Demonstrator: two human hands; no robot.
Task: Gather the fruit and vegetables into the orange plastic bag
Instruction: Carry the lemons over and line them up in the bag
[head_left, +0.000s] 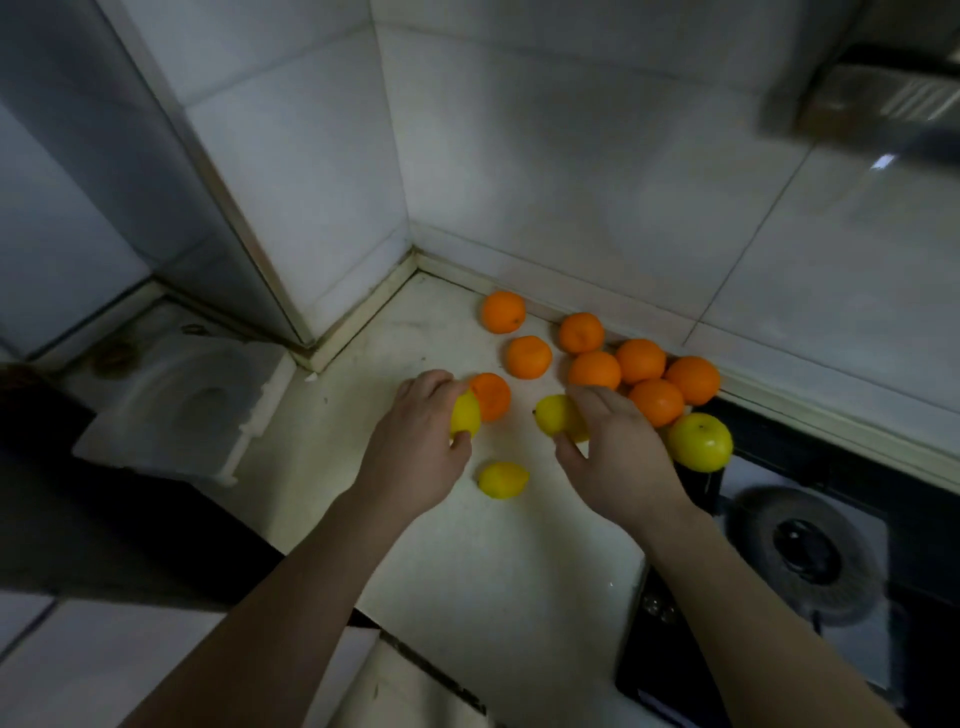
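Observation:
Several oranges (640, 360) lie on the pale counter (498, 561) near the tiled back wall. My left hand (418, 447) is closed around a yellow lemon (466, 414), right beside one orange (491, 395). My right hand (618, 452) grips a second lemon (555, 414). A third lemon (503, 480) lies loose on the counter between my hands. A larger yellow fruit (700, 441) sits at the right, at the edge of the stove. No orange plastic bag is in view.
A gas stove with a burner (808, 553) is at the right. A white plastic lid or tray (182, 405) sits at the left beside a dark sink area. Tiled walls form a corner behind the fruit, and a range hood (883, 98) hangs at the upper right.

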